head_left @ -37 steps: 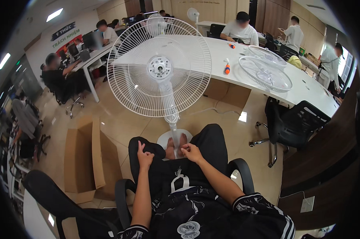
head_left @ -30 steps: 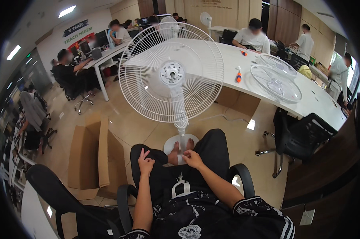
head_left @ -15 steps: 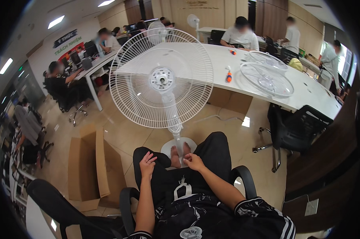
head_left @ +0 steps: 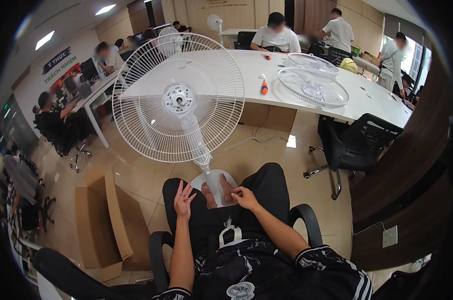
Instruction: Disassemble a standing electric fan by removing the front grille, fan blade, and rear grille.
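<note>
Faces back-caged fan (head_left: 179,98) at 11 o'clock, unfitted grilles (head_left: 313,90) at 1; spreads left fingers (head_left: 181,189), bunches right fingers (head_left: 241,192), cannot tell around what

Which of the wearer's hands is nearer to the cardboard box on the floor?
Left. The left hand is to the right of the cardboard box, by the left knee; the right hand is farther right, beyond the left hand.
</note>
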A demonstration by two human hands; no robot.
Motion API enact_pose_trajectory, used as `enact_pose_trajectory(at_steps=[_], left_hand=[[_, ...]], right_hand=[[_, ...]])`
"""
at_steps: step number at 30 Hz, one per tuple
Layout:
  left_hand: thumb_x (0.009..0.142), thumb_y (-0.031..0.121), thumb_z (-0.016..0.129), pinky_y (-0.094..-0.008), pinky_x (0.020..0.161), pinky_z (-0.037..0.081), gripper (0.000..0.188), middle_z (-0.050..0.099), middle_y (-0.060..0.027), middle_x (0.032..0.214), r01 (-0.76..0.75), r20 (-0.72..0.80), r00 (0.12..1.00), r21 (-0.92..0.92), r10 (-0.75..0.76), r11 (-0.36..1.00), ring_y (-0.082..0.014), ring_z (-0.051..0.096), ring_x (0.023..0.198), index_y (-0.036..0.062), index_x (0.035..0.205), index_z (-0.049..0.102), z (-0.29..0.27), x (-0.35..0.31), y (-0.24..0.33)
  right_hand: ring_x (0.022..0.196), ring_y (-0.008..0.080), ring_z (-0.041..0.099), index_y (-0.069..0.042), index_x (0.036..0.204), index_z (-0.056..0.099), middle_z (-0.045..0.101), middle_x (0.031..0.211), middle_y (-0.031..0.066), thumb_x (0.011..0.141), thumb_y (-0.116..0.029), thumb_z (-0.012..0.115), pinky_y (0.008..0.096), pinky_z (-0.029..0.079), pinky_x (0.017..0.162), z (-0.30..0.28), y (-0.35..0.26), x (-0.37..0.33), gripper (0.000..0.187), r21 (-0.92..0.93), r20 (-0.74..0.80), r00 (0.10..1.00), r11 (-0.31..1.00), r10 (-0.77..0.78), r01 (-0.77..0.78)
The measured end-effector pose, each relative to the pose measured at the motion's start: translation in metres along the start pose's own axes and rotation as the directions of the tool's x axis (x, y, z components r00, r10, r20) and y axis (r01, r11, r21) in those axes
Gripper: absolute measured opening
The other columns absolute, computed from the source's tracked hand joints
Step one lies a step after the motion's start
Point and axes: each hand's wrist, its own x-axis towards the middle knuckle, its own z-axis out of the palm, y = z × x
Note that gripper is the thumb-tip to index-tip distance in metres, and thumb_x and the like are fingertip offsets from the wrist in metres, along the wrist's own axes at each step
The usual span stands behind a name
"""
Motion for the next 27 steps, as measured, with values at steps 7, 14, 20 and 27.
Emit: enact_pose_trajectory(at_steps=[7,14,20,27], left_hand=[[0.079,0.09,0.02,-0.0535,0.114,0.024,0.106,0.017,-0.0302,0.156,-0.043,-0.156,0.988,-0.187,0.013,0.981,-0.0398,0.018,0.145,0.0176,0.157,0.01,-0.023,-0.025,0.033],[0.075,0.093,0.027,-0.0554,0.113,0.025,0.114,0.018,-0.0315,0.154,-0.171,-0.286,0.956,-0.373,0.062,0.912,-0.0412,0.021,0.144,0.0154,0.157,0.009,-0.042,-0.07,0.063],[0.072,0.094,0.032,-0.0572,0.113,0.025,0.119,0.019,-0.0323,0.153,-0.245,-0.322,0.942,-0.462,0.096,0.852,-0.0439,0.023,0.142,0.0142,0.157,0.007,-0.05,-0.09,0.071],[0.073,0.091,0.036,-0.0584,0.113,0.025,0.118,0.023,-0.0309,0.152,-0.184,-0.248,0.967,-0.498,0.064,0.847,-0.0442,0.028,0.14,0.0128,0.156,0.007,-0.033,-0.067,0.064]], right_hand=[[0.069,0.0149,0.067,0.001,0.111,0.062,0.07,0.078,0.0099,0.089,-0.022,0.07,0.0279,0.052,0.064,0.031,-0.022,0.014,0.033,-0.056,0.143,0.988,0.997,-0.051,0.06],[0.067,0.0139,0.066,0.001,0.11,0.062,0.069,0.076,0.0091,0.088,-0.021,0.071,0.0271,0.052,0.061,0.074,-0.025,0.023,0.032,-0.08,0.283,0.945,0.978,-0.163,0.192],[0.057,0.0091,0.052,0.001,0.108,0.063,0.058,0.065,0.0019,0.081,-0.012,0.074,0.0261,0.045,0.056,0.078,-0.046,0.014,0.031,-0.109,0.274,0.932,0.955,-0.239,0.277],[0.057,0.009,0.046,0.001,0.136,0.05,0.049,0.061,0.0013,0.081,-0.002,0.067,0.0267,0.043,0.057,0.057,-0.034,0.014,0.058,-0.136,0.201,0.965,0.971,-0.17,0.199]])
